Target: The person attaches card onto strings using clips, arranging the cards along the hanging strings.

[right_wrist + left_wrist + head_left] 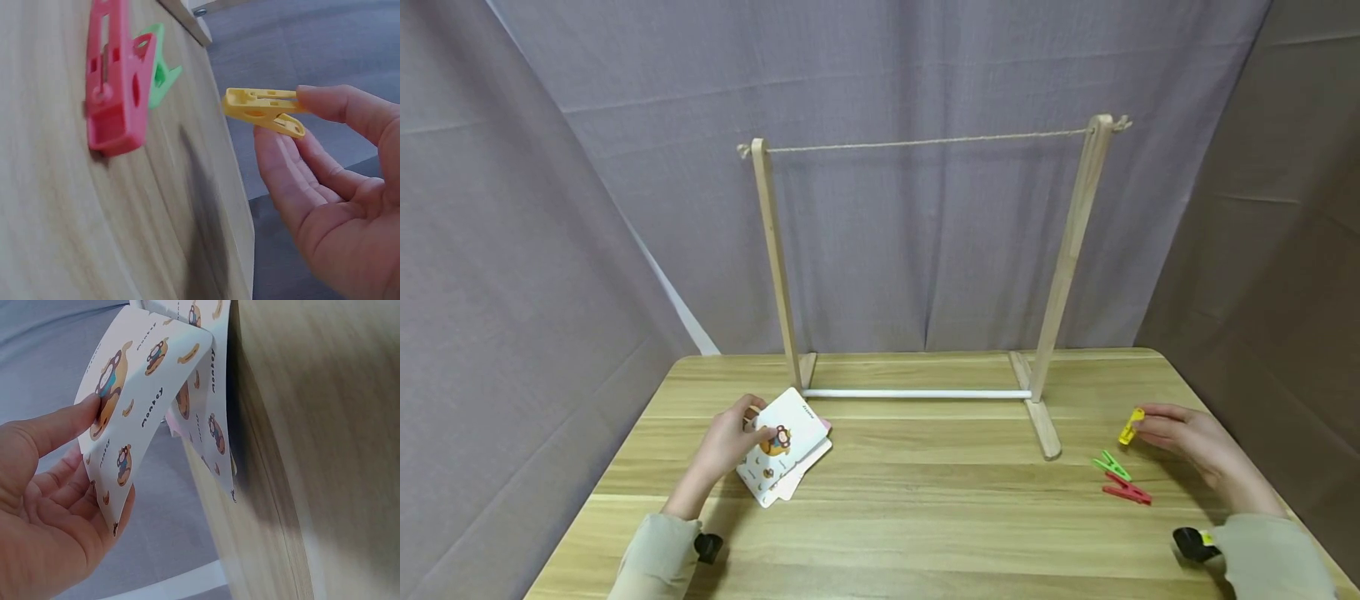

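My left hand (727, 442) pinches a white card (797, 417) printed with monkeys and bananas, thumb on its printed face and fingers behind. In the left wrist view this card (140, 381) is tilted up off the others. Beneath it, more cards (808, 471) lie fanned on the table, one with a pink edge. My right hand (1187, 442) holds a yellow clothespin (262, 107) between thumb and fingers, raised over the tabletop. Close by it on the wood lie a green clothespin (1111, 466) and a red clothespin (1127, 489).
A wooden frame stands at the back of the table (910, 517), with two posts (1071, 258), a thin rope (925, 143) strung between their tops and a white rod (917, 393) low down. Grey cloth (917, 250) hangs behind and at both sides.
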### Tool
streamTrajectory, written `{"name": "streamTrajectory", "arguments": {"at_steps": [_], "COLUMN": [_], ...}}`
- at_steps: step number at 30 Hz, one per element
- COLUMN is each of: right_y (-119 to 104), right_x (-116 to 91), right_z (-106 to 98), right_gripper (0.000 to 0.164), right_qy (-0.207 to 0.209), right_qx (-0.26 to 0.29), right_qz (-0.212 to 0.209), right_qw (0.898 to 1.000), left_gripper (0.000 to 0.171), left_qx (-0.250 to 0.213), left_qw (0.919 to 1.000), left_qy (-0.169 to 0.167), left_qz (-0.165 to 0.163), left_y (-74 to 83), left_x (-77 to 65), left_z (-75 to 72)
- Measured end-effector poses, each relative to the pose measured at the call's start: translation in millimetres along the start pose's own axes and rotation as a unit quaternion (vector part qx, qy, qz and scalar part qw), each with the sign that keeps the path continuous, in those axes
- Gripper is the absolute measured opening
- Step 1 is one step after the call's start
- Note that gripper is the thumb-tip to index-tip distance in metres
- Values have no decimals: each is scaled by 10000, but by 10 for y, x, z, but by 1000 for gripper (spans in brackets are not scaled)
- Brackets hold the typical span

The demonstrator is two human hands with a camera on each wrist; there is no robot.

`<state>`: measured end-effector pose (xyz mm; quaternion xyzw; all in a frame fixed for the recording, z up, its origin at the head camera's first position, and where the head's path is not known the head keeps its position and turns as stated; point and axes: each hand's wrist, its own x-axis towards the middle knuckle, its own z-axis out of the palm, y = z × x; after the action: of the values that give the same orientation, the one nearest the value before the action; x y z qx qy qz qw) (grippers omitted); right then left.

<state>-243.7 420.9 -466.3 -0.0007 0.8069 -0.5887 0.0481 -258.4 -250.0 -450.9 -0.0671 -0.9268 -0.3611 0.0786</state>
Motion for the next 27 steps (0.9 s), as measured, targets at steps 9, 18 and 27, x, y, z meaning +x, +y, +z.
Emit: {"name": "streamTrajectory", "arguments": {"at_steps": [9, 18, 27], "right_y": [17, -49, -84], "right_x": [-72, 10, 35], "right_z": [-91, -47, -46], "right_gripper": [30, 41, 41], "right_qy": [-1036, -1356, -1278], "right_qx": [1583, 3571, 4414], "right_qz": [-561, -786, -995], "right_qw": [9803, 9208, 8826], "left_gripper": [37, 37, 38], "left_qx": [-212, -347, -680], "left_qw": [9998, 9993, 9975], "left_qy": [-22, -43, -99], "left_qz": [-23, -94, -148], "left_y": [2, 1, 30], "left_x": [1, 9, 97], "left_z": [4, 19, 8]}}
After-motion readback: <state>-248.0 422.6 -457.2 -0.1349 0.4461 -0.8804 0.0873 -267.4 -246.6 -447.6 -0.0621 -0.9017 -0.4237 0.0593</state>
